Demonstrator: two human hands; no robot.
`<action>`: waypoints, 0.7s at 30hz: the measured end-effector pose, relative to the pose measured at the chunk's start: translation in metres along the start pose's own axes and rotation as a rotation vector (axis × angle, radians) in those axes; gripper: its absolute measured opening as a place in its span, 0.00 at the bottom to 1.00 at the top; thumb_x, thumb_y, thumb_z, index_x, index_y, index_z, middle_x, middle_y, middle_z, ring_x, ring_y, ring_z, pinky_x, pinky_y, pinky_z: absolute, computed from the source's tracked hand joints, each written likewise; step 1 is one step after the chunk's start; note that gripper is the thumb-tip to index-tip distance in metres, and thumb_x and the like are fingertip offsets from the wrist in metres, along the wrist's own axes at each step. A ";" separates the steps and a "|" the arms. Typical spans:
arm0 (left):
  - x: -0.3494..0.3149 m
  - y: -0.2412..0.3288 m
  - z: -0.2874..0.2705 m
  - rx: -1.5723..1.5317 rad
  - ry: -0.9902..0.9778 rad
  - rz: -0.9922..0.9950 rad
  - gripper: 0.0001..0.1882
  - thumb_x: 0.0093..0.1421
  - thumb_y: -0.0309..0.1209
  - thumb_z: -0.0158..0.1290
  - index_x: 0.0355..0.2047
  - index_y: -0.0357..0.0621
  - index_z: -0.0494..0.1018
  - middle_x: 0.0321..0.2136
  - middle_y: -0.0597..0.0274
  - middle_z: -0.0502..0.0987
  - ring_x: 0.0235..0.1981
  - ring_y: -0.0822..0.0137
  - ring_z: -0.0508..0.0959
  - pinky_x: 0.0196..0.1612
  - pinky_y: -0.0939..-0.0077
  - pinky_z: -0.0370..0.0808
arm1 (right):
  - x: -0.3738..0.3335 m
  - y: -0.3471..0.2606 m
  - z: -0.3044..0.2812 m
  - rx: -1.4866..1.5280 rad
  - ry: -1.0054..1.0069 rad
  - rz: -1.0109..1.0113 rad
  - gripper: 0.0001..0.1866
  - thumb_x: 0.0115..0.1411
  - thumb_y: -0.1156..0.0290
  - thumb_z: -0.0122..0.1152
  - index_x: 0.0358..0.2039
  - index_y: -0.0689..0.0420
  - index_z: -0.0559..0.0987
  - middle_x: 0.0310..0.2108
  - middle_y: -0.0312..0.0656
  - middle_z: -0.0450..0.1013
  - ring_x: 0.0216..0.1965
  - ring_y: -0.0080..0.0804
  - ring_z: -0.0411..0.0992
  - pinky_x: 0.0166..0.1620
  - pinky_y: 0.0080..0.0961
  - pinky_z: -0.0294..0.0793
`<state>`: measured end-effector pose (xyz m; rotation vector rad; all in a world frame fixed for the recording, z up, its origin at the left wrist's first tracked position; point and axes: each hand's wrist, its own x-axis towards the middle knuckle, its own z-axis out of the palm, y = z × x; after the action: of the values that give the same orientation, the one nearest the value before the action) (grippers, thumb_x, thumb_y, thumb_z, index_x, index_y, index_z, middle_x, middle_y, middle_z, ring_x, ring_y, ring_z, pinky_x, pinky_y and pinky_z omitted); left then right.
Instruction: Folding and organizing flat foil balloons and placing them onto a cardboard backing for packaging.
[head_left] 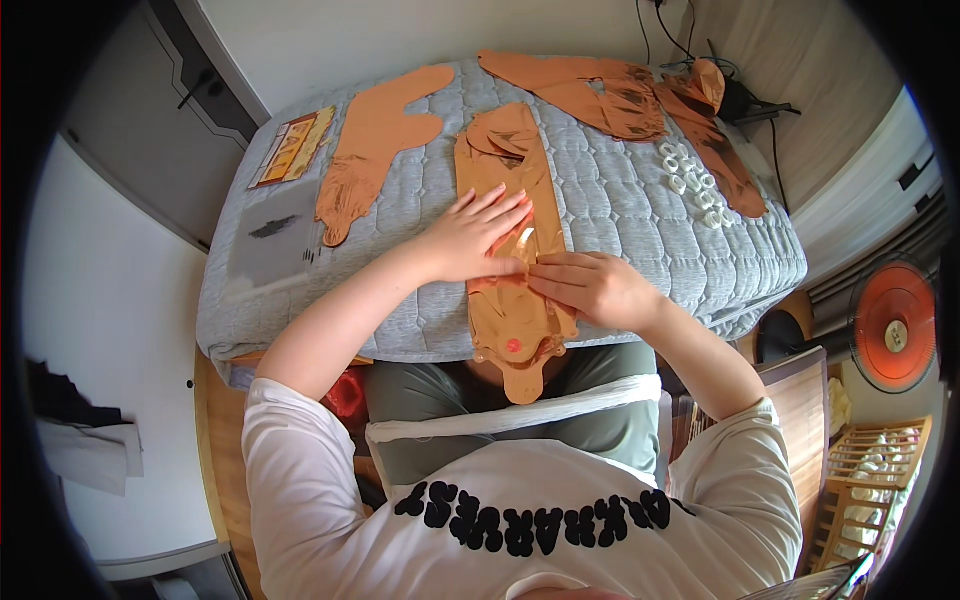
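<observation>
A flat copper-coloured foil balloon [510, 315] lies lengthwise in front of me on the grey quilted mattress. Its near end, with a small red spot and a rounded tab, hangs over the mattress edge toward my lap. My left hand [478, 238] rests on the foil with fingers spread and palm down. Close by, my right hand [598, 288] has its fingers pressed together at the middle of the balloon, pinching the foil by my left thumb. The exact bit of foil between those fingertips is partly hidden.
More flat copper foil balloons lie at the far left [380, 140], far middle [580, 90] and right [715, 150]. White rings [690, 180] sit right; a clear plastic bag [270, 240] and a printed card [293, 148] lie left. Black cables [765, 108] and an orange fan [895, 322] are beyond.
</observation>
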<state>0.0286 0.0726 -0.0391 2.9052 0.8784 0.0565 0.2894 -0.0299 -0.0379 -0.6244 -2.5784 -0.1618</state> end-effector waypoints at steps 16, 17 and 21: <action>-0.064 0.038 -0.020 -0.126 -0.022 0.299 0.55 0.49 0.41 0.68 0.73 0.43 0.52 0.75 0.54 0.51 0.75 0.57 0.52 0.75 0.56 0.54 | -0.003 -0.015 -0.014 0.158 -0.026 0.076 0.27 0.46 0.71 0.69 0.50 0.58 0.82 0.52 0.40 0.79 0.54 0.40 0.78 0.52 0.33 0.82; -0.065 0.040 -0.015 -0.102 0.004 0.330 0.56 0.45 0.34 0.69 0.73 0.43 0.53 0.75 0.54 0.51 0.75 0.57 0.53 0.75 0.57 0.56 | -0.003 -0.018 -0.014 0.165 -0.033 0.087 0.28 0.45 0.71 0.69 0.50 0.58 0.82 0.52 0.41 0.79 0.54 0.40 0.78 0.52 0.33 0.82; -0.064 0.043 0.000 -0.048 0.080 0.303 0.40 0.58 0.34 0.60 0.70 0.42 0.60 0.72 0.55 0.59 0.73 0.60 0.58 0.72 0.59 0.61 | -0.003 -0.020 -0.013 0.193 -0.031 0.106 0.29 0.44 0.71 0.70 0.51 0.59 0.81 0.52 0.42 0.79 0.53 0.41 0.77 0.52 0.34 0.81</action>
<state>-0.0007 0.0019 -0.0343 2.9808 0.4320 0.2155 0.2883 -0.0517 -0.0276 -0.6934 -2.5428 0.1317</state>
